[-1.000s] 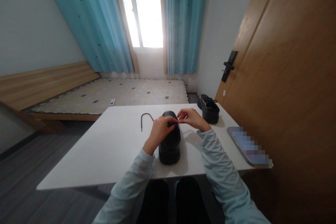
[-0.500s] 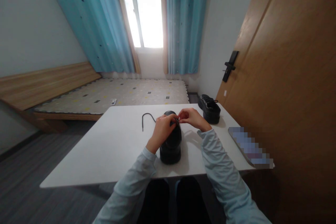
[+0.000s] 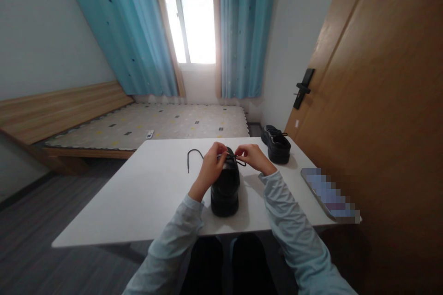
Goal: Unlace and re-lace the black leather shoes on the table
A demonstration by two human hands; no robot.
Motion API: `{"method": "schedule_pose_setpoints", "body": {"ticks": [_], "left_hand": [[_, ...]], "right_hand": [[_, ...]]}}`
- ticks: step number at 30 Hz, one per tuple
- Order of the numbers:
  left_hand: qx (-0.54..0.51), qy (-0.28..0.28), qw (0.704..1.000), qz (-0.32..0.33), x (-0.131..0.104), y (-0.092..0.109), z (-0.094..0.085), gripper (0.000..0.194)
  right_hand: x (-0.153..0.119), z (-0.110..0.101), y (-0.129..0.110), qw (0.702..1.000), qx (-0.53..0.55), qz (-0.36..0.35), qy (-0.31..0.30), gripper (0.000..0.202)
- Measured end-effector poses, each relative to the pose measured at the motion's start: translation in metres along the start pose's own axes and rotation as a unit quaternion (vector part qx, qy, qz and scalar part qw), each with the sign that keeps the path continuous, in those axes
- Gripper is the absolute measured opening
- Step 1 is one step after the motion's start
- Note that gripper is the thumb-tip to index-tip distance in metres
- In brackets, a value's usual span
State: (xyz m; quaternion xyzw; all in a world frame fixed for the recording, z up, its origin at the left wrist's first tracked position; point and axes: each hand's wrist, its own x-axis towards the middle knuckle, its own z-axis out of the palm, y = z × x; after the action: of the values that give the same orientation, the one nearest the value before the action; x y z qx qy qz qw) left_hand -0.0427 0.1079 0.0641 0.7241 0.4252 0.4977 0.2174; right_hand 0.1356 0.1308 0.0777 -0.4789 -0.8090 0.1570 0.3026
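Note:
A black lace-up shoe point(image 3: 224, 189) stands on the white table point(image 3: 138, 203) with its heel towards me. At the left side of its lacing, my left hand point(image 3: 212, 162) is closed in a pinch, its fingertips on the lace. My right hand point(image 3: 254, 157) pinches the black shoelace point(image 3: 242, 163) just off the shoe's right side, where a short bend of lace hangs below the fingers. Another length of lace lies curved on the table to the left, partly hidden behind my left hand.
A second black shoe point(image 3: 277, 145), laced, stands at the table's far right corner. A flat device with a blurred screen point(image 3: 328, 193) lies along the right edge. Beyond the table is a bed point(image 3: 180, 122); a wooden door point(image 3: 380, 124) stands close on the right.
My hands, close together over the lacing before, have drawn apart, mainly by my left hand moving left. A bend of lace now shows beneath my right fingers. The shoe has stayed put.

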Motion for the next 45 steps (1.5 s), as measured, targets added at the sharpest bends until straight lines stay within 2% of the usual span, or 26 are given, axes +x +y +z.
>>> {"method": "schedule_pose_setpoints", "body": {"ticks": [6,12,17,20,26,32,37,40,45], "left_hand": [[-0.125,0.028,0.989,-0.075,0.006,0.0,-0.011,0.006],[-0.236,0.086,0.966,-0.064,0.01,-0.005,-0.026,0.014],[-0.224,0.116,0.967,-0.04,0.015,-0.012,-0.039,0.013],[-0.204,0.121,0.971,-0.028,0.018,-0.016,-0.046,0.013],[-0.221,0.096,0.97,-0.037,0.017,-0.023,-0.047,0.015],[-0.23,0.058,0.971,-0.018,0.015,-0.034,-0.041,0.019],[-0.175,-0.019,0.984,-0.009,0.012,-0.037,-0.047,0.02],[-0.121,-0.061,0.991,-0.009,0.01,-0.04,-0.051,0.019],[-0.079,-0.146,0.986,-0.029,0.006,-0.046,-0.053,0.019]], "right_hand": [[-0.002,-0.002,0.003,1.0,0.002,0.01,0.012,0.008],[-0.005,-0.002,0.009,0.999,0.026,0.011,-0.016,0.007],[-0.007,0.001,0.017,0.994,0.054,0.025,-0.087,0.008],[-0.008,0.002,0.018,0.994,0.07,0.022,-0.081,0.004],[-0.008,0.005,0.001,0.992,0.112,-0.054,0.019,0.008],[-0.007,0.025,-0.017,0.989,0.089,-0.113,0.025,0.012],[-0.006,0.039,-0.016,0.987,0.018,-0.146,0.066,0.01],[-0.005,0.041,-0.013,0.985,0.003,-0.163,0.06,0.003],[-0.006,0.041,-0.011,0.986,-0.014,-0.161,0.035,0.007]]}}
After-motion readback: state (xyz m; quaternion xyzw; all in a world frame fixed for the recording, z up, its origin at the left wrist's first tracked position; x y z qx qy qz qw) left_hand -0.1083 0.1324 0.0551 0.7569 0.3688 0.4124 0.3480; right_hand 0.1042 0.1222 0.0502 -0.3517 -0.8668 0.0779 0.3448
